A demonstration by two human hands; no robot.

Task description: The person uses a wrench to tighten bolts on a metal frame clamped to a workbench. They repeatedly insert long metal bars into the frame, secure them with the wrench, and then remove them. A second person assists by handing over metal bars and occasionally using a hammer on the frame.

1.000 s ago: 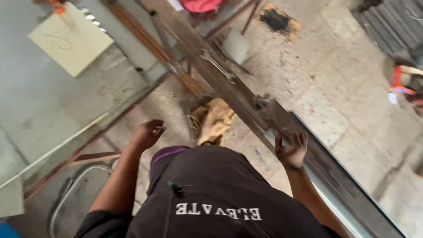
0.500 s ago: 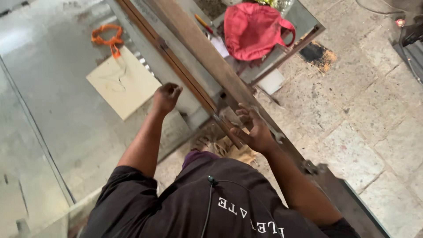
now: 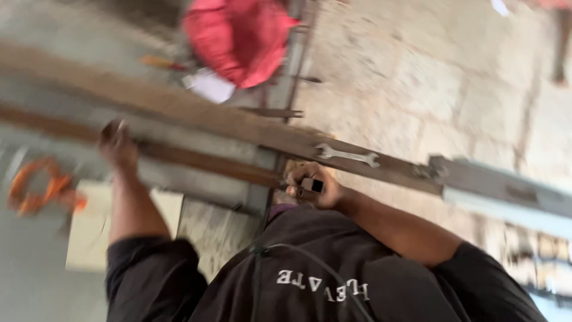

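The picture is motion-blurred. My right hand (image 3: 313, 186) grips the near end of a long rusty tube (image 3: 208, 164), with a small black piece showing between its fingers. Farther left along the same tube, my left hand (image 3: 116, 143) is curled over it with the arm stretched out. A silver open-ended wrench (image 3: 348, 156) lies on the wide rusty steel beam (image 3: 196, 113) just beyond my right hand. My dark shirt fills the lower part of the view.
A red bag (image 3: 244, 39) and a white paper (image 3: 208, 86) lie behind the beam. An orange cord (image 3: 42, 188) and a pale board (image 3: 89, 229) are at the left. A grey metal frame section (image 3: 506, 191) runs to the right over the stone floor (image 3: 447, 77).
The view has swung round, so the beam now runs across the picture. My right hand slid off the beam by the wrench onto the tube's end. My left hand stays on the tube.
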